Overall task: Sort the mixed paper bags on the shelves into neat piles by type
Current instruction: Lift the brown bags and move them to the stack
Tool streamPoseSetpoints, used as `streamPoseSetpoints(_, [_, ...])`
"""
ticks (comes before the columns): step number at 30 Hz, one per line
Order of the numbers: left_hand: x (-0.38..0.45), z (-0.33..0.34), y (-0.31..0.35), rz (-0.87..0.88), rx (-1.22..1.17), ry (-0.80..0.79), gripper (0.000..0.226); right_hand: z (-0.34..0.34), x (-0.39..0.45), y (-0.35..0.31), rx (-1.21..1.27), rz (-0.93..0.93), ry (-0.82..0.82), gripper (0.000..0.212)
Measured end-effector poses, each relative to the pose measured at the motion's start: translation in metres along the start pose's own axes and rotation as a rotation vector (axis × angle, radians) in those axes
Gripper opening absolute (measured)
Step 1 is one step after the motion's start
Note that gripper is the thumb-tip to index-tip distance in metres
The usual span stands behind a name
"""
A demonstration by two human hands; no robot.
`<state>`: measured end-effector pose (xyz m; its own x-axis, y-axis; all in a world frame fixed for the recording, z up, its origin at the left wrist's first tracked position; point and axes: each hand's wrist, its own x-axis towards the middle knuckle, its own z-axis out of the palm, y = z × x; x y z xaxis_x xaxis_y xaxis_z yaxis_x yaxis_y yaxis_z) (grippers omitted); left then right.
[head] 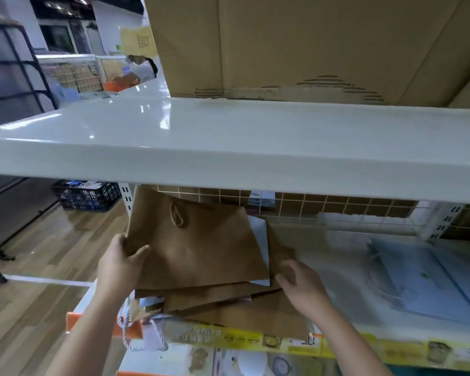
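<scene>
A messy pile of brown paper bags (228, 308) with white bags mixed in lies at the left end of the lower shelf (345, 270). The top brown bag (198, 248), with a twisted paper handle, is tilted up off the pile. My left hand (120, 263) grips its left edge, thumb on top. My right hand (299, 283) rests with fingers apart against the right edge of the pile, lower down. A flat pale blue-white bag (423, 280) with cord handles lies apart on the right of the same shelf.
A glossy white upper shelf (228, 137) juts out just above the bags and carries a large cardboard box (310, 44). A wire mesh panel (337, 210) backs the lower shelf. A black crate (87, 195) stands on the wooden floor at left. A person stands far back.
</scene>
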<state>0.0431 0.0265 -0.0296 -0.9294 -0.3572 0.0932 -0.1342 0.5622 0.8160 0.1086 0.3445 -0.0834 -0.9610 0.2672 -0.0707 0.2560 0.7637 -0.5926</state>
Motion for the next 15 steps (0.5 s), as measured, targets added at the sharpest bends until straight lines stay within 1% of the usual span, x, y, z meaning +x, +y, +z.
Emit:
streamPoseSetpoints(2, [0.003, -0.019, -0.01, -0.004, -0.209, 0.008, 0.02, 0.007, 0.004, -0.01, 0.012, 0.04, 0.008, 0.045])
streamPoseSetpoints(4, [0.008, -0.04, -0.022, -0.042, -0.386, 0.002, 0.02, 0.013, 0.009, -0.021, 0.056, 0.07, 0.026, 0.042])
streamPoseSetpoints(6, [0.01, -0.059, -0.035, -0.067, -0.459, 0.006, 0.02, 0.02, 0.013, -0.028, 0.084, 0.089, 0.028, 0.037])
streamPoseSetpoints(8, [0.008, -0.072, -0.042, -0.093, -0.481, 0.006, 0.014, 0.028, 0.018, -0.035, 0.105, 0.109, 0.036, 0.039])
streamPoseSetpoints(10, [0.004, -0.079, -0.047, -0.114, -0.503, -0.011, 0.018, 0.036, 0.021, -0.04, 0.145, 0.126, 0.041, 0.053])
streamPoseSetpoints(13, [-0.006, -0.084, -0.051, -0.107, -0.467, -0.008, 0.027, 0.046, 0.025, -0.045, 0.13, 0.176, 0.01, 0.096])
streamPoseSetpoints(15, [-0.012, -0.085, -0.053, -0.093, -0.45, -0.002, 0.032, 0.049, 0.028, -0.048, 0.18, 0.227, -0.021, 0.114])
